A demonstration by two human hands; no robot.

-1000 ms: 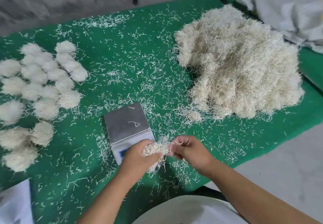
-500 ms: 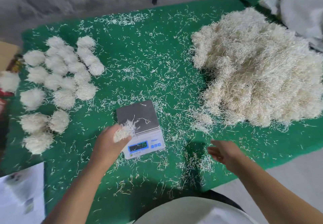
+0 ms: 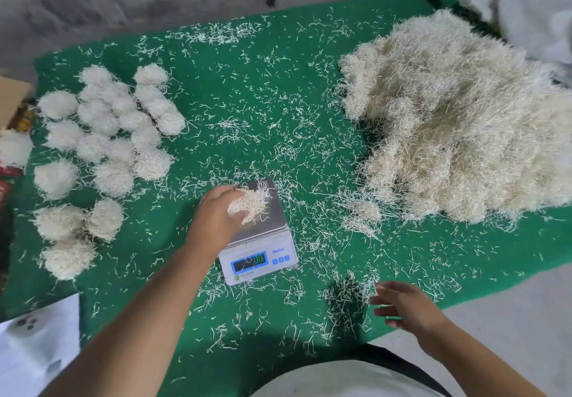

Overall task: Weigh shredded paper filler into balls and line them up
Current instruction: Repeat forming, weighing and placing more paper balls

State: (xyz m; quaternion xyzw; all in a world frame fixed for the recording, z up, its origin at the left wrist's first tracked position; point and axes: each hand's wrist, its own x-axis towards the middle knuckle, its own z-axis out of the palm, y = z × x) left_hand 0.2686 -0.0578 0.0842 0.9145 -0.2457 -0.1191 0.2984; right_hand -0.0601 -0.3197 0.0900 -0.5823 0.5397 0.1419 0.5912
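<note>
At the far left of the desk [image 3: 278,87], on its green cover, the finished balls [image 3: 105,136] lie in loose rows, some touching, with a few more nearer the person at the left edge. Right of them, near the middle, the scale [image 3: 263,242] sits with its steel pan on the far side and its lit display facing the person; the reading is too blurred to tell. The left hand [image 3: 216,220] reaches over the pan, fingers curled round a wad [image 3: 250,204] of filler that rests on or just above the pan; contact cannot be told for sure. The wad is a roundish clump with no clear long axis, lying just right of the left palm. The step in hand looks like weighing this portion. Further right and nearer the person, the right hand [image 3: 408,307] hovers over the desk edge, fingers loosely spread, grasping nothing. Far right sits the big pile [image 3: 458,124] of loose filler. The left hand is the nearer one to the wad and to the rows, so moving it left should fall to that hand; the right is closer to the pile for any top-up.
</note>
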